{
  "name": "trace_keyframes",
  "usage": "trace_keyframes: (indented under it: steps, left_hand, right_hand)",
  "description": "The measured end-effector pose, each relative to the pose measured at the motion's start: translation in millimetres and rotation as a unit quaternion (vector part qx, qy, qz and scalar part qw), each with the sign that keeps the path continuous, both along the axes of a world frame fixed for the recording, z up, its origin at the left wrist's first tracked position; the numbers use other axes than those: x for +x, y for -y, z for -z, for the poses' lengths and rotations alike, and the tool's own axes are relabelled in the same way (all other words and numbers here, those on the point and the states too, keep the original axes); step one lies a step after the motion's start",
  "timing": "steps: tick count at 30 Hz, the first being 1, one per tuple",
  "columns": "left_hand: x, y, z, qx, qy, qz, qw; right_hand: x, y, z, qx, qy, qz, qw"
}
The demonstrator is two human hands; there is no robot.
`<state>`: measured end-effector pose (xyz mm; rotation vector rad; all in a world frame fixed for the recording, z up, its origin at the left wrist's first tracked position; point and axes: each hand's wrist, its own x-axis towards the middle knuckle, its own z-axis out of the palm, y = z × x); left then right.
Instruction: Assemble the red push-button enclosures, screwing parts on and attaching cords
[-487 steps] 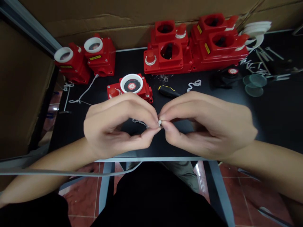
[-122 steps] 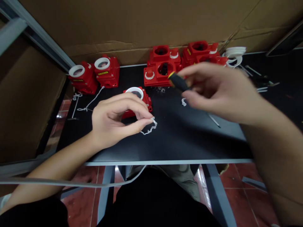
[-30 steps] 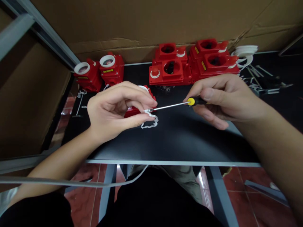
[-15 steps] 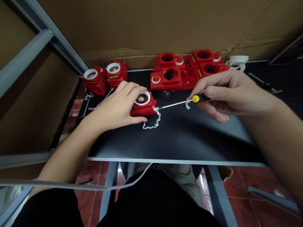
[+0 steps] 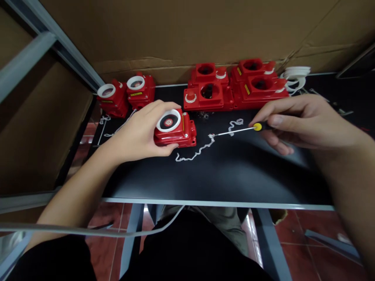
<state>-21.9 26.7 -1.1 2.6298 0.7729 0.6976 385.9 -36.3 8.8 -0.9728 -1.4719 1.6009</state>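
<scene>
1. Screwdriver (image 5: pixel 257 127) sits to the right of the red box (image 5: pixel 177 135), its thin shaft pointing toward that box.
2. Right hand (image 5: pixel 309 123), well to the right of the red box, grasps the screwdriver between thumb and fingers just behind its yellow collar.
3. Left hand (image 5: pixel 140 134) grasps the red box from its left, fingers along the far edge and thumb along the near edge.
4. White cord (image 5: pixel 200 151) reaches from the shaft's tip, just right of the red box, round to its near side; whether tip and cord are joined cannot be told.
5. Curled string (image 5: pixel 231 127) lies farther right of the red box, near the shaft.
6. Two red units (image 5: pixel 142 95) stand behind the red box to its left; open red casings (image 5: pixel 203 102) stand behind it to its right.
</scene>
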Motion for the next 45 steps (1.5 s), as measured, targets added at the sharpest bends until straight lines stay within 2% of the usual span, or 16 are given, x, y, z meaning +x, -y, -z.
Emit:
trace_keyframes:
  steps: [4,7,10,15,23,27,30,36,45]
  left_hand:
    - [-9,-24,16.7,-0.007,0.122,0.061,0.991]
    - [-17,-39,26.2,-0.043,0.184,0.022,0.982]
    - [-20,-39,21.8,-0.053,0.197,0.025,0.979]
    - [-11,-21,5.5,-0.022,0.168,0.013,0.986]
    - [-5,-13,1.5,0.054,0.138,0.056,0.987]
    - [-2,8,-11.3,0.099,0.059,0.003,0.993]
    - [0,18,-16.3,0.119,0.04,-0.002,0.992]
    - [2,17,-16.5,0.122,0.032,-0.004,0.992]
    - [4,15,-16.2,0.153,0.038,0.024,0.987]
  right_hand:
    - [-1,3,-5.8,0.004,0.017,-0.005,1.0]
    - [-4,5,-7.4,0.007,0.026,-0.001,1.0]
    - [-8,7,-8.1,0.012,0.028,-0.001,1.0]
    - [-10,7,-8.0,0.026,0.038,0.019,0.999]
    - [-10,6,-4.3,0.046,0.027,0.013,0.998]
    - [-9,6,-2.0,0.042,0.045,0.014,0.998]
    - [-11,5,-0.7,0.046,0.044,0.019,0.998]
    - [-15,5,-1.5,0.044,0.045,0.016,0.998]
    - [-14,6,-1.4,0.049,0.06,0.023,0.997]
